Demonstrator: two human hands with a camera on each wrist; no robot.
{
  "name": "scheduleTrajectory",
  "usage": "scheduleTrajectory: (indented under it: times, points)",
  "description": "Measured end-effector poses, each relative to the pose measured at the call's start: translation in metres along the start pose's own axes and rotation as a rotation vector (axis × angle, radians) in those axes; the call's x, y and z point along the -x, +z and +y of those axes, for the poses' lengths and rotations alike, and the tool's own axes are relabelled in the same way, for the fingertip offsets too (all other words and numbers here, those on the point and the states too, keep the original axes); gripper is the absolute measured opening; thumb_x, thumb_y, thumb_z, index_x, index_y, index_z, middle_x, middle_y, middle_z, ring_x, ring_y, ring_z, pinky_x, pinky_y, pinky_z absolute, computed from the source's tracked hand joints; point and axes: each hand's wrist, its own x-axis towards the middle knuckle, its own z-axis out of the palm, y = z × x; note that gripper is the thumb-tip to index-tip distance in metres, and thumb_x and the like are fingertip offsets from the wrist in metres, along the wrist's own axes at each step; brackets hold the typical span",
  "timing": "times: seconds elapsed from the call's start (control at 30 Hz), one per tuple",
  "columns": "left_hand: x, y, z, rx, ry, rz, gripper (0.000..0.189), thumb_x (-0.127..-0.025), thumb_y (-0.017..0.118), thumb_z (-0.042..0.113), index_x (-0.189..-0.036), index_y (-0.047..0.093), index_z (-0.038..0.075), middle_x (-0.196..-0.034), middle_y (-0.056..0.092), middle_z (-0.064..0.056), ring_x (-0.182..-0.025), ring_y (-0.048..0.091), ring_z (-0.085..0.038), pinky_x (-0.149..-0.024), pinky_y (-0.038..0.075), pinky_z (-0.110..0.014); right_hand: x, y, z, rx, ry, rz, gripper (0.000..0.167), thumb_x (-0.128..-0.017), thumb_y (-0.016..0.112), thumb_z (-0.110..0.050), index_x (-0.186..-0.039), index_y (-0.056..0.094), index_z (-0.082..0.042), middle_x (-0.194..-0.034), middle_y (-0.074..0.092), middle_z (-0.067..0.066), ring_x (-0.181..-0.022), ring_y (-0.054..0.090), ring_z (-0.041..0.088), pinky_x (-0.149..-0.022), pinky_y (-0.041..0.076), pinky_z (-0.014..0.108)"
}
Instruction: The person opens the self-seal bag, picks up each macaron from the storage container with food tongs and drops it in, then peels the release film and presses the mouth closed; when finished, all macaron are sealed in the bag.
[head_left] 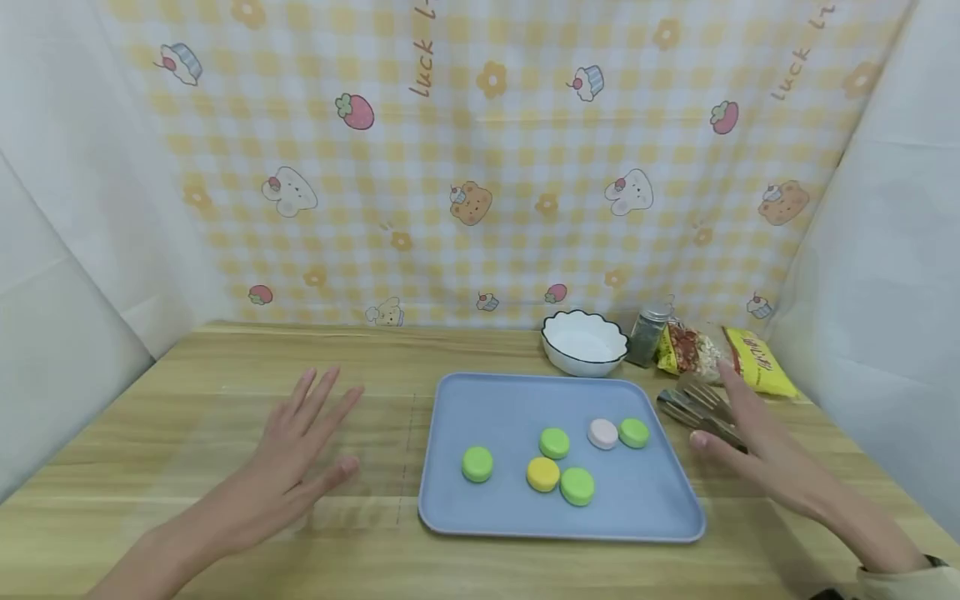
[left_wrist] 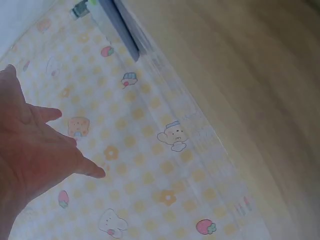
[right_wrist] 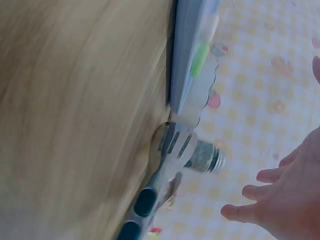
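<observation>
My left hand (head_left: 288, 462) is held over the wooden table left of the blue tray (head_left: 495, 408), fingers spread and holding nothing. On the right, my right hand (head_left: 772, 454) hovers beside the tray with straight fingers, overlapping the fork and other cutlery (head_left: 701, 408) in the head view. Several macaron-like discs lie on the tray: a green one (head_left: 477, 464) at left, a yellow one (head_left: 543, 474) near the middle, a pale pink one (head_left: 603, 433) and more green ones to the right. In the right wrist view the fork (right_wrist: 175, 150) lies on the table below the hand.
Behind the tray stands a white scalloped bowl (head_left: 583, 343) with a dark rim. Next to it are a glass shaker jar (head_left: 649, 335) with a metal lid and a yellow snack packet (head_left: 757, 362). A checked cloth (head_left: 420, 208) hangs at the table's back edge.
</observation>
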Motion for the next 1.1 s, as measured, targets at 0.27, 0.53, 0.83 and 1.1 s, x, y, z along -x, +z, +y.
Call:
scheduleTrajectory:
  times: [0.27,0.53,0.83,1.1]
  points:
    - [0.001,-0.007,-0.009,0.111,-0.148,-0.048,0.06,-0.099,0.044,0.031,-0.15,0.014,0.017,-0.153,-0.008,-0.013,-0.136,-0.017,-0.034,-0.089,0.002,-0.077,-0.001,-0.004,0.02,-0.047,0.104,0.024,0.09,-0.094,0.054,-0.028,-0.142,-0.022,-0.032,-0.151,-0.011,0.02,-0.132,-0.003,0.051,-0.095,0.002,0.072]
    - [0.001,0.006,-0.027,0.102,-0.182,-0.069,0.063,-0.097,0.047,0.034,-0.145,0.023,0.001,-0.149,-0.001,-0.029,-0.134,-0.011,-0.047,-0.09,-0.001,-0.076,0.0,-0.009,0.039,0.068,0.166,-0.029,0.091,-0.092,0.056,-0.038,-0.147,-0.011,-0.007,-0.145,0.004,0.036,-0.125,0.012,0.059,-0.09,0.015,0.074]
    - [0.005,0.013,-0.052,0.096,-0.219,-0.049,0.065,-0.096,0.049,0.033,-0.141,0.025,-0.007,-0.144,0.002,-0.038,-0.13,-0.007,-0.056,-0.081,-0.001,-0.081,-0.001,0.006,0.053,0.168,0.084,-0.016,0.093,-0.084,0.069,-0.034,-0.142,0.011,0.012,-0.136,0.024,0.041,-0.117,0.028,0.06,-0.09,0.024,0.07]
    - [0.006,0.013,-0.057,0.044,-0.271,-0.094,0.073,-0.093,0.054,0.041,-0.144,0.025,-0.003,-0.147,0.0,-0.033,-0.132,-0.006,-0.053,-0.08,0.001,-0.082,0.004,0.011,0.06,0.152,0.152,-0.062,0.094,-0.087,0.064,-0.037,-0.14,0.007,0.016,-0.134,0.02,0.045,-0.118,0.024,0.062,-0.09,0.023,0.07]
